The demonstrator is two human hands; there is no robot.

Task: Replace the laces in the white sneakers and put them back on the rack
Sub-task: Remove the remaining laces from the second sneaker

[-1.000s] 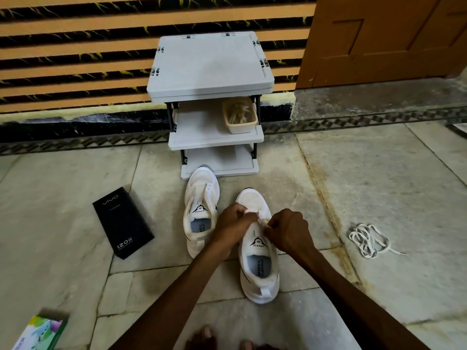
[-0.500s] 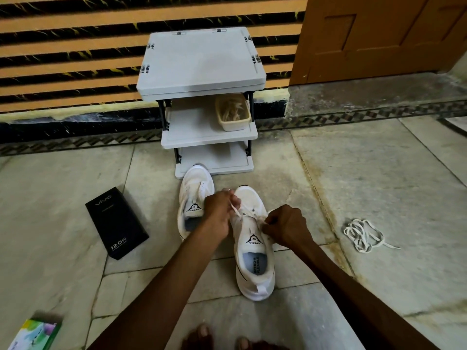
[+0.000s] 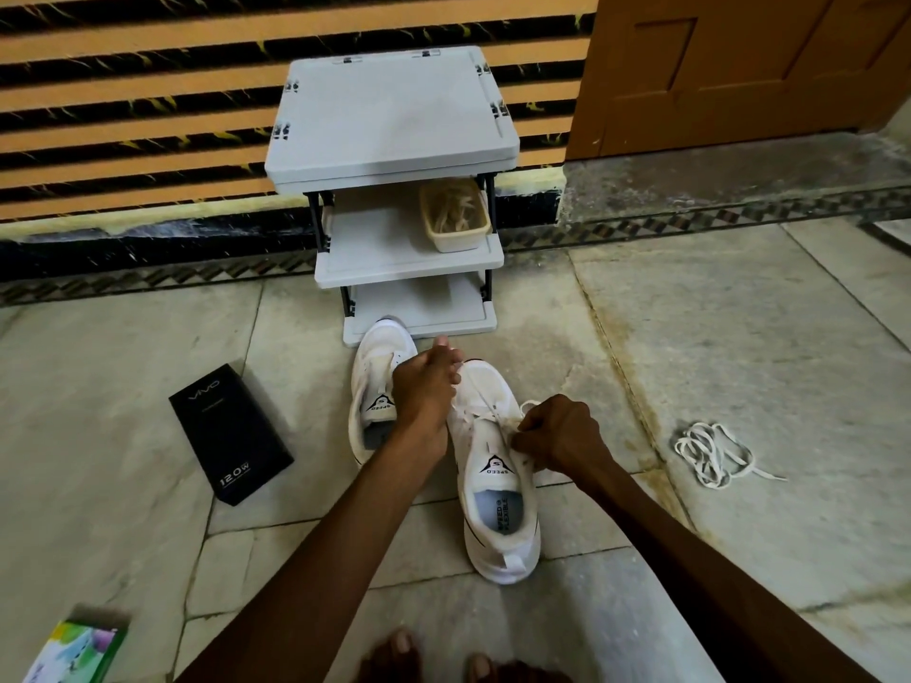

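Two white sneakers stand on the floor before the grey rack (image 3: 394,115). The right sneaker (image 3: 498,490) is the nearer one and a white lace (image 3: 485,414) runs across its eyelets. My left hand (image 3: 426,386) grips one lace end and holds it up over the toe. At the shoe's right eyelets my right hand (image 3: 557,436) pinches the other lace end. The left sneaker (image 3: 377,382) lies behind my left hand, partly hidden, with no lace visible.
A loose bundle of white laces (image 3: 710,453) lies on the floor to the right. A beige tub of laces (image 3: 456,214) sits on the rack's middle shelf. A black box (image 3: 229,433) lies left, a colourful box (image 3: 74,653) at bottom left. My toes (image 3: 404,653) show at the bottom edge.
My left hand has risen and moved forward over the toe, drawing the lace out longer. My right hand stayed at the right eyelets.
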